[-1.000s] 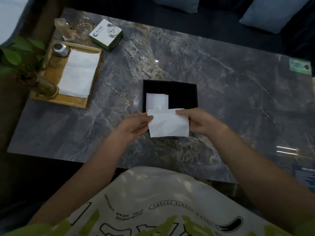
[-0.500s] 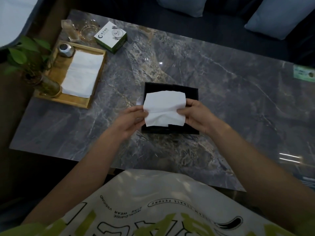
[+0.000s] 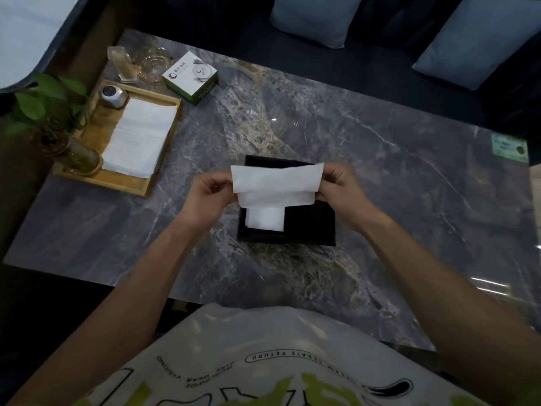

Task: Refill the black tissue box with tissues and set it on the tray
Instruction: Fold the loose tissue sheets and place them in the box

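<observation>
Over the middle of the bench, above the far half of the open black tissue box, you hold one tissue stretched between both hands. The left hand pinches its left end and the right hand its right end, each grip closed on the paper between thumb and fingertips. The box stands on the bench, well apart from the wooden tray at the far left. One folded tissue lies in the box's left part, while the right part looks bare. The step in hand seems to be folding this sheet and laying it in. Keep the pull even so the thin paper neither tears nor sags. Bring the two ends together squarely, then lower the sheet flat inside the walls rather than across the rim. Match it to the folded one so the pile builds level. More sheets lie in the white stack on the tray, so the box is likely far from full.
</observation>
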`<control>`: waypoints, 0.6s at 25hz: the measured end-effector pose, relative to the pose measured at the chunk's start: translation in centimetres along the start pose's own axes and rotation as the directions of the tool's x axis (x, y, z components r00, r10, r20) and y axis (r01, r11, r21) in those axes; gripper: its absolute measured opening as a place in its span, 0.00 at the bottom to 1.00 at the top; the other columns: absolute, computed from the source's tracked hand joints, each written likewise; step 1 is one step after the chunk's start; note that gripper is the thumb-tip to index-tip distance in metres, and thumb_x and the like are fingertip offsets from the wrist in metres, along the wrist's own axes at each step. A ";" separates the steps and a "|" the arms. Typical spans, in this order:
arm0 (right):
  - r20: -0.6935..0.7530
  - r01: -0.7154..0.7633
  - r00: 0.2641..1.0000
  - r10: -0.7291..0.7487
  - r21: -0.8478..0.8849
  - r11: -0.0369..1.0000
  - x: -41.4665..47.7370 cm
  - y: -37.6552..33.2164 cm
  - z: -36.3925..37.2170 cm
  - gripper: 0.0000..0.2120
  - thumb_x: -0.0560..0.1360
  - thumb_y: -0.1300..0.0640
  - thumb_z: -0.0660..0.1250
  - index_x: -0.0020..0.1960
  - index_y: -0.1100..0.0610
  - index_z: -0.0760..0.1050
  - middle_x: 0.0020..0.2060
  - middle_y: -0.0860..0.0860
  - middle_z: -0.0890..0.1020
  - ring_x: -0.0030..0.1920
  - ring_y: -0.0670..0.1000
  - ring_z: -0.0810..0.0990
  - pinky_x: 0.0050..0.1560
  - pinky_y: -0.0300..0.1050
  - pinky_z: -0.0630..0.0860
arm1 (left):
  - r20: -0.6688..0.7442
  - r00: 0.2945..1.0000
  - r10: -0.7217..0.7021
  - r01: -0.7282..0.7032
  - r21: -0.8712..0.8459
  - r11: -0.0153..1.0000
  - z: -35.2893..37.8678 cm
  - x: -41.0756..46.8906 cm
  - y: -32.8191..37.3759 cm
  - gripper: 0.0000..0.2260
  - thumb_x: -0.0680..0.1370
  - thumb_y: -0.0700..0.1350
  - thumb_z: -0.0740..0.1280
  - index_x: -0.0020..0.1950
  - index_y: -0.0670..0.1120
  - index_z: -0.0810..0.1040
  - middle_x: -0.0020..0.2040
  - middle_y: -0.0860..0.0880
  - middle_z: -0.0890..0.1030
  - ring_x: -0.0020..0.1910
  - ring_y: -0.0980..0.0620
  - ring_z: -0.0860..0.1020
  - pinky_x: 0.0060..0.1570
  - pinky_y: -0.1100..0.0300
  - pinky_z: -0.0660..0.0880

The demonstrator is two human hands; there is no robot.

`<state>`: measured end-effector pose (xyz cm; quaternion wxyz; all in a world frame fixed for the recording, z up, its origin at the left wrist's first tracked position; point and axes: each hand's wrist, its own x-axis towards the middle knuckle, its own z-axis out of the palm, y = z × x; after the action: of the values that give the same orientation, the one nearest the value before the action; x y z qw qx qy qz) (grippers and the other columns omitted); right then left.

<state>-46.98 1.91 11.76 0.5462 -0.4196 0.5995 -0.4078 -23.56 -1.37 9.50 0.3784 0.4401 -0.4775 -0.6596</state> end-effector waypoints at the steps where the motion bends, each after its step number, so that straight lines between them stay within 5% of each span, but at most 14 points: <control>1: -0.014 -0.011 1.000 0.011 -0.001 1.000 0.1 0.0 -0.1 0.16 0.77 0.73 0.62 0.39 0.56 0.81 0.33 0.43 0.84 0.37 0.42 0.83 0.36 0.37 0.79 | 0.014 1.000 -0.004 0.004 0.011 1.000 0.1 -0.1 0.2 0.19 0.75 0.26 0.63 0.41 0.47 0.86 0.41 0.53 0.86 0.43 0.56 0.83 0.42 0.63 0.79; 5: -0.004 -0.048 0.999 0.048 0.008 0.999 0.2 0.0 0.1 0.17 0.76 0.75 0.56 0.34 0.59 0.73 0.28 0.44 0.78 0.31 0.42 0.77 0.30 0.34 0.70 | 0.032 0.999 -0.025 0.021 0.117 0.993 0.4 -0.2 1.1 0.21 0.77 0.24 0.56 0.34 0.42 0.81 0.35 0.56 0.84 0.37 0.61 0.81 0.37 0.69 0.74; 10: -0.008 -0.125 0.992 0.127 0.113 0.986 0.3 0.2 0.5 0.17 0.78 0.71 0.55 0.36 0.57 0.72 0.33 0.49 0.77 0.33 0.47 0.76 0.29 0.37 0.70 | 0.016 0.992 -0.129 0.128 0.050 0.991 0.6 0.0 1.1 0.18 0.76 0.27 0.53 0.34 0.40 0.78 0.33 0.53 0.83 0.37 0.55 0.81 0.33 0.67 0.75; 15: -0.001 -0.141 0.990 0.143 0.164 0.976 0.6 0.1 0.7 0.14 0.79 0.69 0.57 0.39 0.57 0.74 0.33 0.49 0.78 0.31 0.46 0.77 0.29 0.38 0.69 | -0.004 0.964 -0.266 0.266 -0.013 0.964 0.3 0.2 1.2 0.11 0.78 0.41 0.61 0.42 0.52 0.80 0.38 0.50 0.82 0.39 0.49 0.82 0.36 0.58 0.77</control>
<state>-46.29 1.36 11.39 0.6025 -0.3269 0.5960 -0.4182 -23.80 -1.72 10.66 0.2907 0.4995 -0.4089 -0.7063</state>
